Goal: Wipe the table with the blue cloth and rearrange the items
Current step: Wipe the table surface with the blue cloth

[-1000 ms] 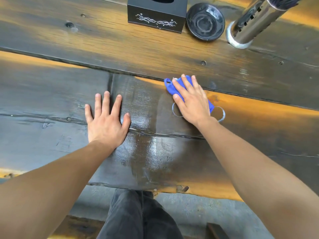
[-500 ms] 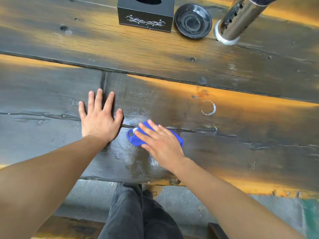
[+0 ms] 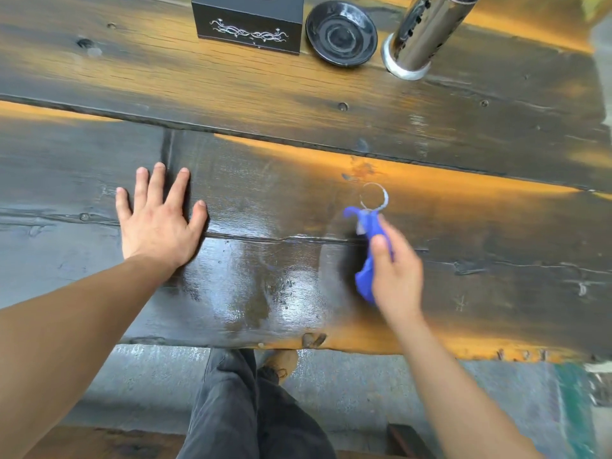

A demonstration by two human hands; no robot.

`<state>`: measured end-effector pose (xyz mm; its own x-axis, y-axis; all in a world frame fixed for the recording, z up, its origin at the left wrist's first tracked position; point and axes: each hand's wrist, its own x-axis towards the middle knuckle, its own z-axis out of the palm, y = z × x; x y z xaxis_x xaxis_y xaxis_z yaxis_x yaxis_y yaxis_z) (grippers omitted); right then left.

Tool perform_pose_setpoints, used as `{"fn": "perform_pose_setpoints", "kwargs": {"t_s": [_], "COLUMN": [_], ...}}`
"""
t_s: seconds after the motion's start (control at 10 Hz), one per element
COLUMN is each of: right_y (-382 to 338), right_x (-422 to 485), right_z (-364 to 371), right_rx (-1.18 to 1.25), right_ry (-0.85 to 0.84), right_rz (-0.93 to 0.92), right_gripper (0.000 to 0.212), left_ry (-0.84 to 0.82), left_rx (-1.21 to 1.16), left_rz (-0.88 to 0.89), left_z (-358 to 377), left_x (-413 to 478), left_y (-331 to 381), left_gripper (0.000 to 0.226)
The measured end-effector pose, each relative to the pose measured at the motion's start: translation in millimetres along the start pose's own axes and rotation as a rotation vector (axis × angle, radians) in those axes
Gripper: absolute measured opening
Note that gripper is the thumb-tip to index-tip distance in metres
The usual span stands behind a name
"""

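My right hand [image 3: 395, 273] grips the blue cloth [image 3: 367, 250], bunched and lifted off the dark wooden table [image 3: 298, 104], its upper tip hanging near a white ring mark [image 3: 374, 197]. The hand and cloth are motion-blurred. My left hand [image 3: 159, 220] lies flat on the table to the left, fingers spread, holding nothing. A wet glossy patch [image 3: 265, 286] shines on the wood between the hands. At the far edge stand a black tissue box [image 3: 248, 24], a black saucer [image 3: 341, 33] and a perforated metal cylinder [image 3: 420, 38].
The table's near edge [image 3: 298, 346] runs across the lower frame, with grey floor, my dark trouser leg [image 3: 238, 409] and a shoe below it. A long seam [image 3: 265, 137] splits the two table planks.
My right hand swept the cloth from the ring mark down toward the near left, then moved right and lifted the cloth bunched off the surface. The left hand stayed flat.
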<state>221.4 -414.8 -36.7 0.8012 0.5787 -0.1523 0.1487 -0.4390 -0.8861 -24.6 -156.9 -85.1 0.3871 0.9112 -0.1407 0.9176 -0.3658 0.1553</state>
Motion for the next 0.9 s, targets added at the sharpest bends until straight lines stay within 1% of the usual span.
{"fn": "perform_pose_setpoints", "kwargs": {"t_s": [0.1,0.2,0.3,0.4,0.5,0.7,0.9], "right_y": [19.0,36.0,41.1,33.1,21.8,2.2,-1.7], "right_x": [63.8,118.8,146.8,156.1,155.4,109.8,59.7], "right_z": [-37.5,-54.3,-44.8,-21.3,10.3,64.9,81.4], "right_rx": [-0.163,-0.406,-0.698,-0.805,-0.852,-0.876,-0.880], "right_ry": [0.182,0.204,0.136,0.051,-0.066,-0.288,-0.434], "right_rz": [0.009,0.043,0.074,-0.006,-0.097,-0.296,-0.449], "right_gripper": [0.041,0.044,0.051,0.055,0.055,0.054,0.052], "left_ry": [-0.001,-0.001,0.012,0.010,0.002,0.002,0.006], "left_rx": [0.003,0.009,0.010,0.016,0.020,0.014,-0.006], "left_rz": [-0.001,0.001,0.006,0.011,0.008,-0.003,-0.004], "left_z": [0.7,0.6,0.7,1.0,2.2,1.4,-1.3], "left_x": [-1.7,-0.7,-0.3,1.2,0.5,2.5,1.4], "left_y": [0.6,1.0,0.8,2.0,1.2,-0.8,0.5], "left_gripper": [0.069,0.068,0.067,0.066,0.066,0.067,0.066]}}
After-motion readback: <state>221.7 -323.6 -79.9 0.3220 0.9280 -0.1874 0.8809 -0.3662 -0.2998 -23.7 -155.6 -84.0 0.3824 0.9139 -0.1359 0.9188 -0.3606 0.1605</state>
